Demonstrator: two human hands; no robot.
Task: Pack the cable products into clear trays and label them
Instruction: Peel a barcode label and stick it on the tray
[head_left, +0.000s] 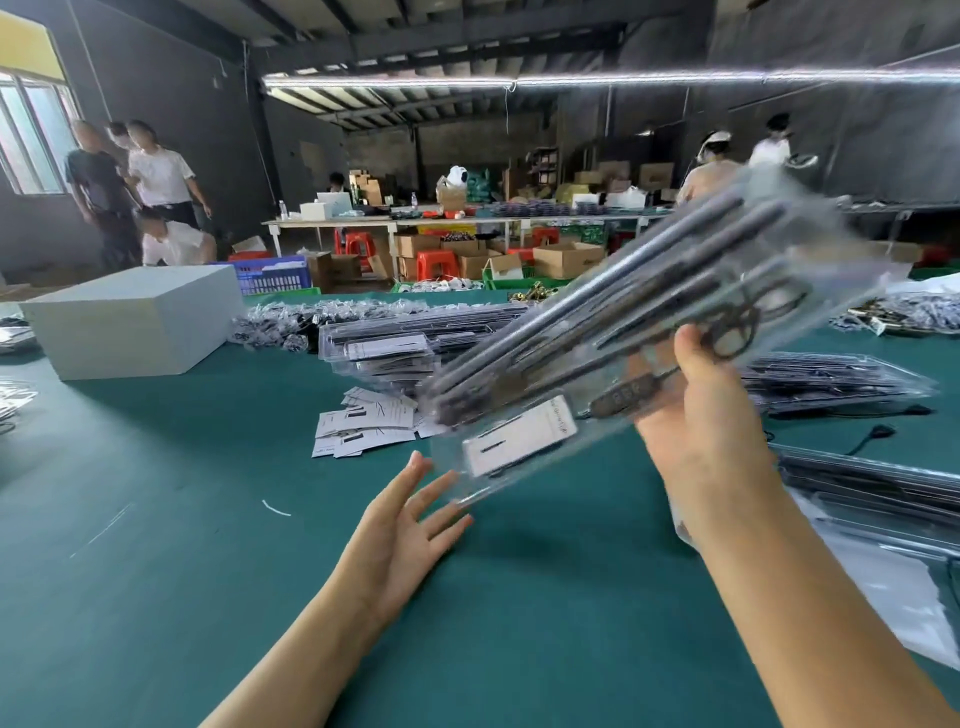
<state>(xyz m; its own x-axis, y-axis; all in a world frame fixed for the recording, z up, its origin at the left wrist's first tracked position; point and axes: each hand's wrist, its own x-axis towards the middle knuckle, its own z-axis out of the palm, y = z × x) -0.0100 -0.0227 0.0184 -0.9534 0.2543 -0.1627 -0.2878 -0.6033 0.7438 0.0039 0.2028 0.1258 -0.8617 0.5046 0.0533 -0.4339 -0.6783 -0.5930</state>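
Note:
My right hand (711, 410) grips a clear tray (613, 332) holding dark rods, a coiled cable and a white label card (519, 436). The tray is lifted above the green table (208, 519), tilted and motion-blurred. My left hand (405, 519) is below the tray's near corner, palm up with fingers spread, its fingertips at or just short of the tray's edge. A stack of packed clear trays (395, 338) lies further back on the table. Loose white label cards (363, 426) lie in front of that stack.
A white box (135, 322) stands at the left. More filled trays (831, 379) and flat trays (883, 499) lie at the right, with bagged cables (280, 322) behind. Several people stand far left; cartons and red stools fill the background.

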